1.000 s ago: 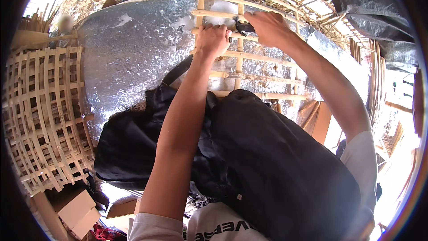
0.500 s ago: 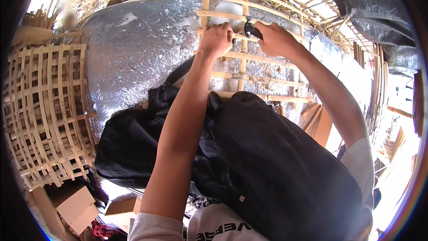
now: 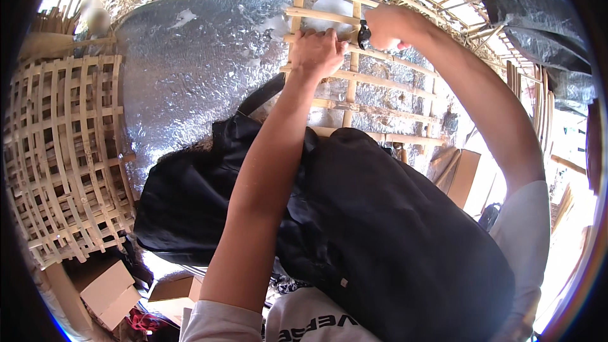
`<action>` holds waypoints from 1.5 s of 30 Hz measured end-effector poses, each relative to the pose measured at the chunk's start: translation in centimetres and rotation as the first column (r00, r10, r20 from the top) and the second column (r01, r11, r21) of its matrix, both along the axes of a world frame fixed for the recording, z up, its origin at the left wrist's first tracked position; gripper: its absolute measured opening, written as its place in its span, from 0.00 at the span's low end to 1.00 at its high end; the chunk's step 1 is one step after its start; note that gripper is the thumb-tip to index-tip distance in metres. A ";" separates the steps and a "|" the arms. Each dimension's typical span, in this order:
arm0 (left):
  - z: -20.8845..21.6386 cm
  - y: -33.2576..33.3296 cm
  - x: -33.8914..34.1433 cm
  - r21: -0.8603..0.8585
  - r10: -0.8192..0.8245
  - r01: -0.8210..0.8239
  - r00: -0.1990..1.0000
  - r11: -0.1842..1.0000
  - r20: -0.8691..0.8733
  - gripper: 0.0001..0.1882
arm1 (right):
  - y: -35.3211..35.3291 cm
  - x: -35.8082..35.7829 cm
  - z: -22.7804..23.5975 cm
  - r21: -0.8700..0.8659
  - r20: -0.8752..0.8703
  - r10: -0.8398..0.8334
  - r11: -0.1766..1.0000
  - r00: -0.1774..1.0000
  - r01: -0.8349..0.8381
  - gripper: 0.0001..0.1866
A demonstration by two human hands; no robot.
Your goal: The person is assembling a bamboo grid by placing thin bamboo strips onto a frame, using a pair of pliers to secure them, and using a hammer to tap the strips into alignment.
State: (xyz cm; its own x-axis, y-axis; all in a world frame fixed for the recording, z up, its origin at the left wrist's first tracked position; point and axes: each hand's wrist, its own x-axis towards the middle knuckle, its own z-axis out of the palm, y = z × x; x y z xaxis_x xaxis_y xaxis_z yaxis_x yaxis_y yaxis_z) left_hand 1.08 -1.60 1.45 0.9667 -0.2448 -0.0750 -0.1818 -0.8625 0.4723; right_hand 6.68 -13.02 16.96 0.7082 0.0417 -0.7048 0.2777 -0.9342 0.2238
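Note:
A lattice of pale bamboo slats (image 3: pixel 352 88) lies over silver foil sheeting. My left hand (image 3: pixel 316 52) is closed over one of its slats, with fingers curled down around it. My right hand (image 3: pixel 394 28) is closed, just right of an upright slat, on a small black strap-like piece (image 3: pixel 363 35). That piece sits against the lattice crossing; its full shape is hidden by my fingers. A black band (image 3: pixel 263 94) runs out from under my left forearm to a large black cloth bundle (image 3: pixel 392 215) across my lap.
Silver foil sheeting (image 3: pixel 190 69) spreads to the left. A woven bamboo panel (image 3: pixel 66 152) stands at the left edge. Open cardboard boxes (image 3: pixel 111 294) are at the lower left, another cardboard piece (image 3: pixel 465 177) at right. A dark tarp (image 3: pixel 516 6) hangs at the upper right.
My right hand has moved up and to the right, its wrist turning over. My left hand has shifted slightly right along the lattice.

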 end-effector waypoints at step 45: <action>-0.3 0.0 -0.7 0.055 -0.005 0.001 0.998 0.998 0.061 0.32 | 0.3 5.2 0.5 0.098 -0.148 0.687 0.726 0.711 -0.681 0.05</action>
State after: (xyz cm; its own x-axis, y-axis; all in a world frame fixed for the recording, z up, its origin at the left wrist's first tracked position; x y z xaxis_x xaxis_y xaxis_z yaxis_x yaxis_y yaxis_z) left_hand 0.41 -1.62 1.18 0.9691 -0.2448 -0.0291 -0.2115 -0.8863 0.4121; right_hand 11.86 -12.76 17.49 0.3524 0.4952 -0.7941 0.8726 -0.4804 0.0877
